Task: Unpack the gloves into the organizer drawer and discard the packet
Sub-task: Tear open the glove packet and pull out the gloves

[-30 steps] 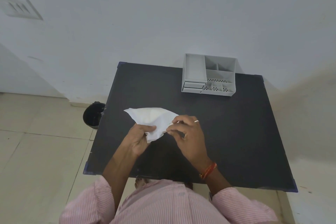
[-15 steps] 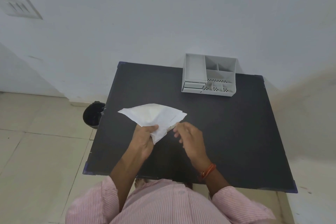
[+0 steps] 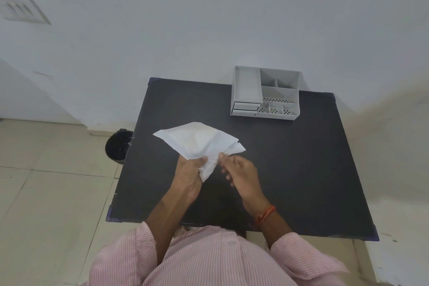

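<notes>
A white glove packet is held above the black table, near its left-middle. My left hand grips the packet's lower corner. My right hand is just right of it, thumb and forefinger pinching the packet's opened right edge, where white layers show. The grey organizer stands at the table's far edge. Its small drawers at the lower left front look closed. No gloves are visible outside the packet.
A black bin stands on the tiled floor beside the table's left edge. A white wall rises behind the table. My pink striped sleeves fill the bottom of the view.
The packet has been lifted and spread wider. My right hand slid off the top of the packet to its right edge, where the packet now gapes open.
</notes>
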